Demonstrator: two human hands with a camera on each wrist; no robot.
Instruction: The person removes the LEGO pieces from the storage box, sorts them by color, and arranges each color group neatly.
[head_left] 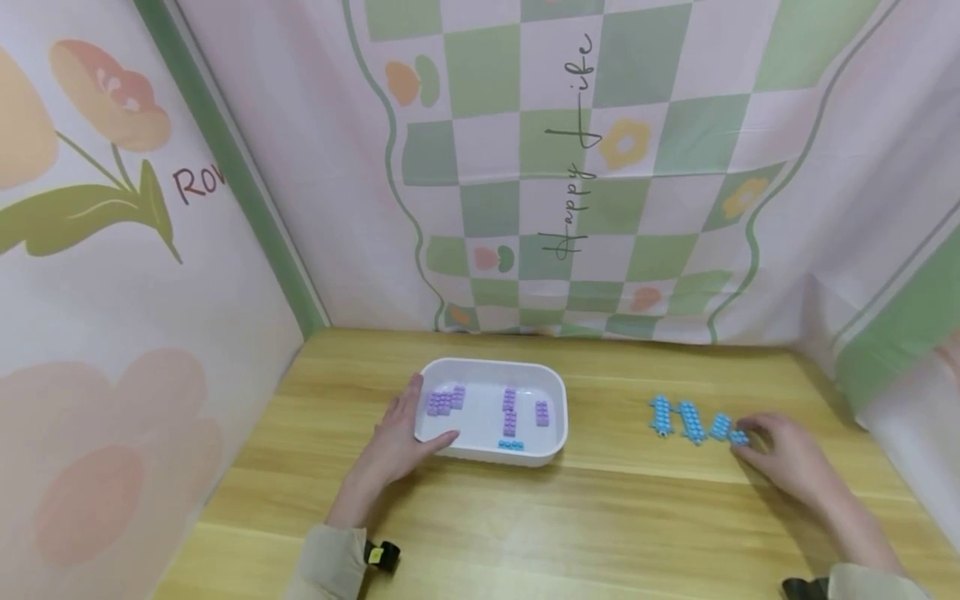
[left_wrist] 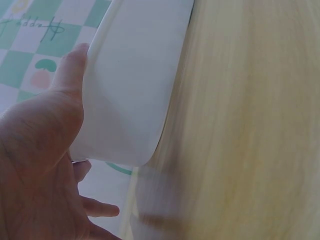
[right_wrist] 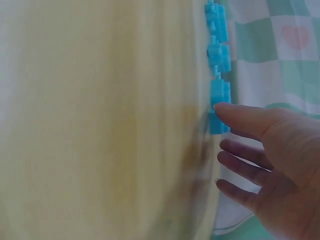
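A white rectangular tray [head_left: 472, 454] rests on the table, with several purple building blocks [head_left: 542, 413] and a strip of blue blocks [head_left: 511, 446] inside. My left hand [head_left: 393, 446] holds the tray's left end, its thumb over the front rim and its fingers along the left side. To the right, my right hand [head_left: 787, 458] pinches a small blue building block [head_left: 738, 437] between thumb and index finger at the end of a row. In the right wrist view, its other fingers [right_wrist: 245, 153] extend apart from the block. Other blue blocks [head_left: 690, 422] lie just left of this hand.
The wooden table [head_left: 525, 525] runs back to a checkered curtain [head_left: 555, 275]. A printed cloth [head_left: 247, 317] hangs along the left side, another cloth [head_left: 885, 367] along the right. Table surface separates the tray from the blue row.
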